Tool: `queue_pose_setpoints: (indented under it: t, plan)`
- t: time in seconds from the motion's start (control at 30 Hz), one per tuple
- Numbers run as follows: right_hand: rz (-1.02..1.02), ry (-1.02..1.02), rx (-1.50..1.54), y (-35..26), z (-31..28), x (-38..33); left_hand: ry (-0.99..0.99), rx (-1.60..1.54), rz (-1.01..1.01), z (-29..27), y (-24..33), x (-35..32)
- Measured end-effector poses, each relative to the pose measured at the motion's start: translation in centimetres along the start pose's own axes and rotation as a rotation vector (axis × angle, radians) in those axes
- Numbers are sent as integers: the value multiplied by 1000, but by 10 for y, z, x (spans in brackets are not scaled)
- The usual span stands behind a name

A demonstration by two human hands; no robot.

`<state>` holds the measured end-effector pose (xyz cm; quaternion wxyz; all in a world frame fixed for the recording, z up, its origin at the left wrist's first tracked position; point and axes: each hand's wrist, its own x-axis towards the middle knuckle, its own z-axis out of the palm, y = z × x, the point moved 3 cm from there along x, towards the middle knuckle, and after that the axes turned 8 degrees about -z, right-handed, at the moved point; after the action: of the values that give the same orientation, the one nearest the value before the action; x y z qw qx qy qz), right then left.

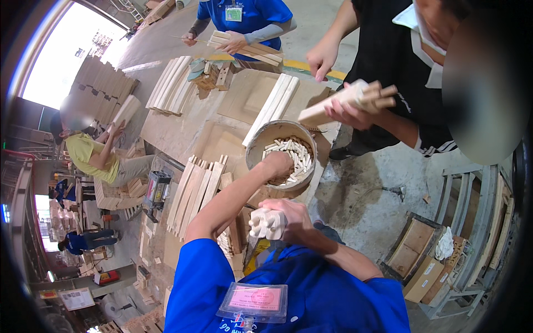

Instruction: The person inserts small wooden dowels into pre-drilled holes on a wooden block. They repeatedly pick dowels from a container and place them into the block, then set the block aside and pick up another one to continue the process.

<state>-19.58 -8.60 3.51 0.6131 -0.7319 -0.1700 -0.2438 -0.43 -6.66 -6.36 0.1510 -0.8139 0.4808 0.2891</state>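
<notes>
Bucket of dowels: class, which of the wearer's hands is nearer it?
Left. The left hand reaches inside the bucket, at the dowels; the right hand is outside it, closer to the body, holding wooden pieces.

Woodworking workshop, prob. a factory: concrete floor (391, 164), big bright doorway (61, 55) upper L, stacked timber (100, 83) nearby. Tabletop (164, 130) carries wood strips (191, 191) & a bucket (253, 151) of dowels (297, 151). Metal rack (484, 216) w/ boards at R. Several ppl (272, 14) handling wood, some w/ ID badges (254, 303).
</notes>
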Motion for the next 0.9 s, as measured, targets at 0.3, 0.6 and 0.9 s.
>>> queue_pose_setpoints:
  t: [0.3, 0.6, 0.9]
  plan:
    - [61, 79, -84, 8, 11, 9, 894, -1316, 32, -98, 0, -243]
    - [103, 5, -95, 0, 42, 31, 1236, -733, -391, -50, 64, -307]
    - [124, 21, -120, 1, 49, 28, 1130, -612, -495, -42, 65, -306]
